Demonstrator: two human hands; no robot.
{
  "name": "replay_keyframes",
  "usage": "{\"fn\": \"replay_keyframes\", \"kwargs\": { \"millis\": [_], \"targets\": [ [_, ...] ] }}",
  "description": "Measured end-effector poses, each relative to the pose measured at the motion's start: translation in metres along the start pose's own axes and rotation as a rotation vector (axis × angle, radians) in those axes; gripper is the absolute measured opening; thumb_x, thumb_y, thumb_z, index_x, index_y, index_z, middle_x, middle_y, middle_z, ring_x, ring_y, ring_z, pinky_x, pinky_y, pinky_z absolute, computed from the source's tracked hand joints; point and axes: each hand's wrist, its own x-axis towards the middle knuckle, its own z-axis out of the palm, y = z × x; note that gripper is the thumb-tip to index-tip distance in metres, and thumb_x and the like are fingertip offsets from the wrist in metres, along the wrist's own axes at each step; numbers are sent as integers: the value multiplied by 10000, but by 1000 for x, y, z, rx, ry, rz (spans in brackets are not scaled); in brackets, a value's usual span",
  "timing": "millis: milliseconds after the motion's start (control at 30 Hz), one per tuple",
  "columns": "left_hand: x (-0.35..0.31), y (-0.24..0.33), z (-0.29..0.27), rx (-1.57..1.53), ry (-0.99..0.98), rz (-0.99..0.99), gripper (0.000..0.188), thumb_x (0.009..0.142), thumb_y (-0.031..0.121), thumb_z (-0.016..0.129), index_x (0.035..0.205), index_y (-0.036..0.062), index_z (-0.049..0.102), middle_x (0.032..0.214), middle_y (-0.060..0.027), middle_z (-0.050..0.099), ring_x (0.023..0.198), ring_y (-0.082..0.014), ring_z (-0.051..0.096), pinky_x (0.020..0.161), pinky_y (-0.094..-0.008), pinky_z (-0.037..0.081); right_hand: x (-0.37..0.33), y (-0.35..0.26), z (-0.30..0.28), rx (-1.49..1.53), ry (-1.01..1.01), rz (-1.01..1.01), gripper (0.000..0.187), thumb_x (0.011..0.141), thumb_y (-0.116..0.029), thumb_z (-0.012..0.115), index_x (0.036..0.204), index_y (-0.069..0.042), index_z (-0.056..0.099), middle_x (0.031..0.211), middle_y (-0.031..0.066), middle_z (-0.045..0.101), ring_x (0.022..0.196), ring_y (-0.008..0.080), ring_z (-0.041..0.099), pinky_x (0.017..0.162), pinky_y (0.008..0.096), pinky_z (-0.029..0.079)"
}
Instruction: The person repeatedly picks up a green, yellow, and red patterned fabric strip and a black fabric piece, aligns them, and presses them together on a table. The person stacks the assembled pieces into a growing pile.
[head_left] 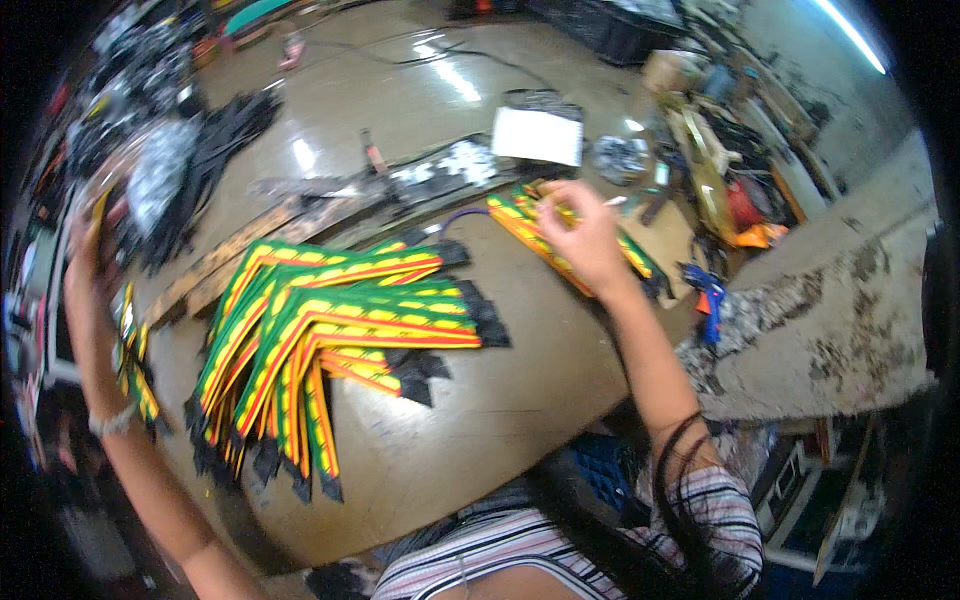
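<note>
On the table in front of me lies a fanned pile of folded, V-shaped woven bands (pixel 340 320), striped green, yellow and red with black end pieces. At its upper right, my right hand (pixel 580 235) is closed over another striped band (pixel 540 245); its fingers are pinched, and what they hold is hidden. A small white tip (pixel 617 201) shows beside the knuckles. My left hand (pixel 95 235) reaches to the far left, blurred, near a bundle of black strips (pixel 200 180); whether it grips anything is unclear. Below it hangs or lies another striped band (pixel 135 360).
Behind the pile runs a worn wooden bar (pixel 230 255). White paper (pixel 538 136) and a round clear container (pixel 620 158) stand beyond my right hand. A blue glue gun (pixel 708 300) rests at the table's right edge, beside a stained ledge (pixel 840 330).
</note>
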Motion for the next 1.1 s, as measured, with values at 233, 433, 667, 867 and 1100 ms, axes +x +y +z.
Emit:
{"fn": "replay_keyframes", "kwargs": {
  "millis": [233, 433, 667, 867, 1100],
  "targets": [
    [-22, 48, 183, 208, -487, 25, 332, 934, 353, 635, 955, 27, 695, 695, 42, 570, 614, -19, 467, 521, -197, 347, 76, -44, 3, 355, -213, -12, 302, 885, -284, 703, 755, -47, 568, 761, 24, 570, 753, 112, 543, 672, 292, 448],
    [-21, 17, 254, -85, -582, -294, 280, 899, 221, 700, 1026, -27, 681, 820, -17, 666, 660, -58, 593, 577, -197, 477, 118, -30, 90, 562, -598, 131, 349, 897, -252, 688, 1119, 8, 623, 881, 72, 694, 759, 138, 615, 752, 276, 505],
    [-26, -18, 283, -254, -504, -402, 234, 904, 181, 687, 1013, -25, 680, 809, -45, 682, 649, -72, 605, 600, -200, 484, 116, -6, 136, 982, -741, 504, 251, 867, -278, 730, 948, -46, 678, 804, 12, 676, 624, 25, 534, 525, 151, 401],
    [-28, -18, 284, -219, -496, -392, 226, 910, 168, 671, 1017, -31, 680, 833, -55, 693, 657, -74, 618, 606, -202, 489, 115, -8, 139, 924, -745, 494, 262, 854, -273, 739, 928, -27, 690, 807, 24, 683, 636, 37, 546, 536, 169, 410],
    [-29, -14, 286, -156, -492, -397, 226, 902, 154, 668, 1014, -42, 681, 825, -59, 695, 649, -75, 623, 605, -204, 492, 116, -7, 140, 906, -753, 480, 275, 836, -266, 752, 942, -20, 695, 791, 28, 676, 608, 41, 532, 525, 172, 405]
  ]
}}
